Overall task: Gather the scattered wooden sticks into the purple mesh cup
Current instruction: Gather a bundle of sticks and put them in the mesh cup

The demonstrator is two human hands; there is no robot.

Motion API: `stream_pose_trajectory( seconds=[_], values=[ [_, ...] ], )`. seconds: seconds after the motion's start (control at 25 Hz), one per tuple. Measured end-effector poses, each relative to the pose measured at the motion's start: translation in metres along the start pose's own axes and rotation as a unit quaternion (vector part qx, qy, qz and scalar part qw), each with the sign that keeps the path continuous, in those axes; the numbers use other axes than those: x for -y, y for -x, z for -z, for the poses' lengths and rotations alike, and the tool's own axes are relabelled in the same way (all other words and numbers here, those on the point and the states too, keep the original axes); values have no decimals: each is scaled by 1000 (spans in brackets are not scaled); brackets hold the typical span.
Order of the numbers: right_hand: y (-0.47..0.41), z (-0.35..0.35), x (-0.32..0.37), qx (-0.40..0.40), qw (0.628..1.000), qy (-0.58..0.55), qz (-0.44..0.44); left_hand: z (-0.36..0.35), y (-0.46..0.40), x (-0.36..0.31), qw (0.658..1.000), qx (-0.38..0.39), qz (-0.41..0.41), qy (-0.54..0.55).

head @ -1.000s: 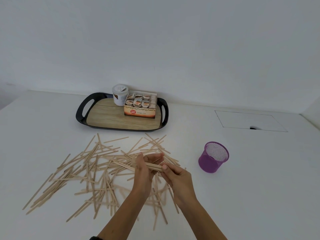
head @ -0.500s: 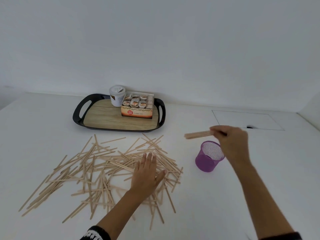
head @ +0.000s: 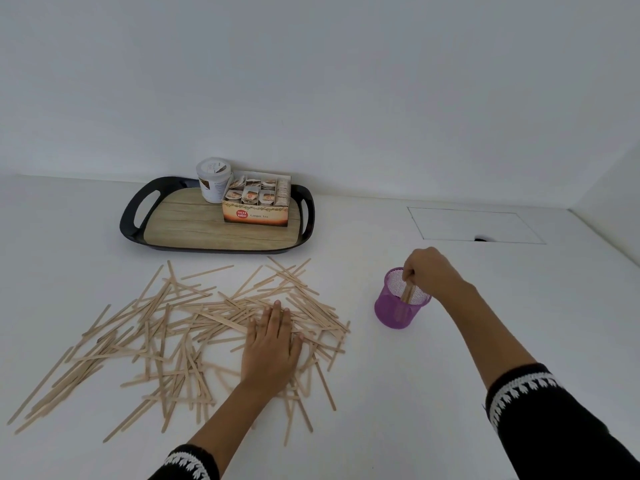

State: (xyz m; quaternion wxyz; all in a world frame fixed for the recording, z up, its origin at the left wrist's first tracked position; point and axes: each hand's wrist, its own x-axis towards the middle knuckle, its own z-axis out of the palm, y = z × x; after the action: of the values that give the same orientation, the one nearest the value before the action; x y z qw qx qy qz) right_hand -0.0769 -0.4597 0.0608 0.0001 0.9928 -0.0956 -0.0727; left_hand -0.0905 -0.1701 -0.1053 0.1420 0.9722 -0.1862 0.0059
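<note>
Lying in a loose, crisscrossed heap, the sticks (head: pixel 180 327) covered the left and middle of the white table (head: pixel 433 393). At the heap's right side the left hand (head: pixel 272 344) rested flat on them, fingers straight and together, its grip holding nothing. Well to the right stood the cup (head: pixel 401 299), upright and apart from the heap. Over its rim the right hand (head: pixel 429 271) pinched a small bundle (head: pixel 408 294) of sticks, whose lower ends were inside the cup. Farther back, against the wall, a black tray (head: pixel 138 216) carried a white jar (head: pixel 214 180) and a tea box (head: pixel 256 207) side by side.
</note>
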Motion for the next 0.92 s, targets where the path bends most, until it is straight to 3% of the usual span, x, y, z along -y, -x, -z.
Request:
stream_pose_trajectory(
  seconds=[0.24,0.4,0.48,0.56,0.68,0.8,0.92],
  values=[
    [-11,-2,2,4,999,-36,-6,1,1,-1,1000,-6,5,-1],
    [-4,10,11,-155,981,-112,-42,1,2,-1,1000,-7,8,-7],
    [7,8,27,-231,961,-154,-15,2,2,-1,1000,-10,6,1],
    [19,-7,54,-255,939,-229,24,3,2,-1,1000,-12,3,5],
    [27,-51,89,-141,928,-340,47,2,2,1,1000,-11,3,9],
    [30,-95,110,44,956,-285,58,1,2,2,1000,-16,-1,11],
    [31,-125,119,61,968,-228,89,1,2,2,1000,-23,-1,5]
  ],
)
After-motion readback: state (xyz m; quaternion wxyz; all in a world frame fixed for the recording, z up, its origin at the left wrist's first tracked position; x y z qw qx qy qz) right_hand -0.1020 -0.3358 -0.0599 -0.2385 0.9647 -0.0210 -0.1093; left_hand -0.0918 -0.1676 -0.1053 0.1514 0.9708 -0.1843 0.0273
